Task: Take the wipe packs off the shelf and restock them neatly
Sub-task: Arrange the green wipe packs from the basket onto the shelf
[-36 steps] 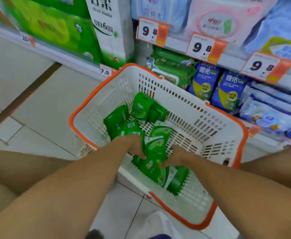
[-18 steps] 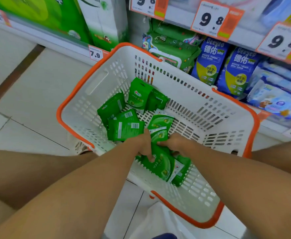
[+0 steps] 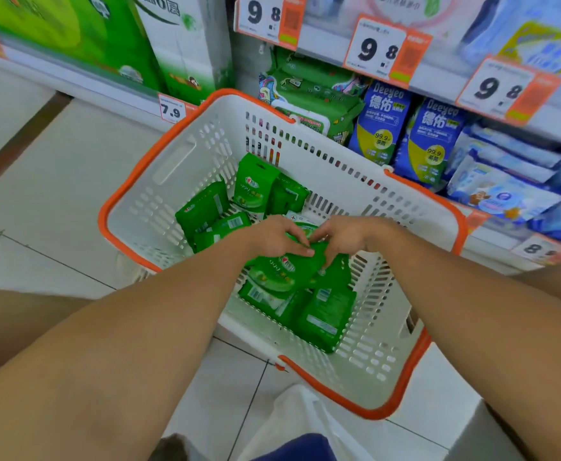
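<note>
A white basket with an orange rim (image 3: pixel 186 161) stands on the floor in front of the shelf. Several small green wipe packs (image 3: pixel 252 188) lie in it, some leaning at the far side, others flat near me (image 3: pixel 325 314). My left hand (image 3: pixel 274 236) and my right hand (image 3: pixel 342 236) meet over the middle of the basket. Both grip the same green wipe pack (image 3: pixel 285 271) at its top edge, fingers pinched on it. The pack hangs tilted just above the others.
The low shelf (image 3: pixel 518 251) behind the basket holds green wipe packs (image 3: pixel 309 91), blue Deeyeo packs (image 3: pixel 382 124) and pale blue packs (image 3: pixel 505 188), with orange price tags (image 3: pixel 385 49) above. Green tissue boxes (image 3: pixel 179 41) stand left. Tiled floor (image 3: pixel 49 181) lies left of the basket.
Both hands have lifted from deep among the packs toward the basket's middle, bringing one green pack up with them. The view has shifted slightly down and closer.
</note>
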A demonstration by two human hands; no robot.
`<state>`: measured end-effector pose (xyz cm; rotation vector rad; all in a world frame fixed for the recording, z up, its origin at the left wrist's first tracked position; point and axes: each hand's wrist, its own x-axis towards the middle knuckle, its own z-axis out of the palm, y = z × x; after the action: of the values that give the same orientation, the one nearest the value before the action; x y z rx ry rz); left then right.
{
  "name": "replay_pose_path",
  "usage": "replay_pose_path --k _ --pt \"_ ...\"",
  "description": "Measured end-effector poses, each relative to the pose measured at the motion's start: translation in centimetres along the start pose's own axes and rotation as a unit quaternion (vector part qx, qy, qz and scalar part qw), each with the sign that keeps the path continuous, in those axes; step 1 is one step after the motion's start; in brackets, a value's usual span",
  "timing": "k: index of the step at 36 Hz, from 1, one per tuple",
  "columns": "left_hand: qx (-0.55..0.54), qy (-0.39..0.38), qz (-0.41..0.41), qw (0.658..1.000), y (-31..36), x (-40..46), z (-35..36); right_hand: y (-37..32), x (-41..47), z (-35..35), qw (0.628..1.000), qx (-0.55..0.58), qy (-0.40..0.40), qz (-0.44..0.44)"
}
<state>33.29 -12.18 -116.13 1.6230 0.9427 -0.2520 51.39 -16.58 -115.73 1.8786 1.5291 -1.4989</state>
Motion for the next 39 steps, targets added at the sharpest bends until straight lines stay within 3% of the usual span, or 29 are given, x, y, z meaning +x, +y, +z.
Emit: replay_pose_path --k 4,6,7,8,10,13,18,23,25,29,31,35,39 --pt "0.038 -0.005 0.021 0.999 -0.7 0.1 1.1 1.0 0.0 0.7 0.966 0.253 0.049 -0.006" --pt "0.026 0.042 0.015 0.999 -1.9 0.2 1.1 1.3 0.2 1.7 0.895 0.432 0.114 0.022" --pt "0.02 0.075 0.01 0.997 -2.6 0.3 1.1 1.5 0.4 2.5 0.871 0.465 0.15 0.055" --pt "0.021 0.109 0.002 0.994 -3.2 0.4 0.9 1.9 0.7 3.3 0.886 0.417 0.176 0.097" --pt "0.052 0.17 -0.021 0.984 -4.0 0.6 0.6 2.5 1.0 5.1 0.96 0.19 0.155 0.138" --pt "0.105 0.206 -0.057 0.971 -4.6 0.5 0.1 3.0 1.4 8.0 0.985 -0.018 0.085 0.149" --pt "0.018 0.172 -0.094 0.98 -4.3 0.5 -0.2 2.2 2.1 9.3 0.986 -0.089 0.03 0.136" --pt "0.089 0.025 -0.097 0.991 -3.2 0.4 0.1 1.4 1.3 8.4 0.989 -0.067 -0.061 0.113" --pt "0.101 0.001 -0.098 0.99 -3.3 0.2 0.1 1.4 0.8 7.7 0.992 -0.04 -0.064 0.1" --pt "0.105 0.008 -0.11 0.988 -3.3 -0.6 -0.3 1.1 -1.6 4.5 0.997 -0.063 0.015 0.042" --pt "0.098 0.056 -0.123 0.986 -3.3 -1.0 -0.4 0.5 -3.3 2.0 0.995 -0.078 0.06 0.001" --pt "-0.116 0.18 -0.117 0.97 -1.5 -2.2 -1.9 -2.5 -7.5 -2.8 0.974 -0.067 0.185 -0.115" --pt "-0.27 0.247 -0.1 0.925 3.8 -4.8 -6.3 -6.7 -13.7 -7.6 0.91 -0.138 0.324 -0.217"
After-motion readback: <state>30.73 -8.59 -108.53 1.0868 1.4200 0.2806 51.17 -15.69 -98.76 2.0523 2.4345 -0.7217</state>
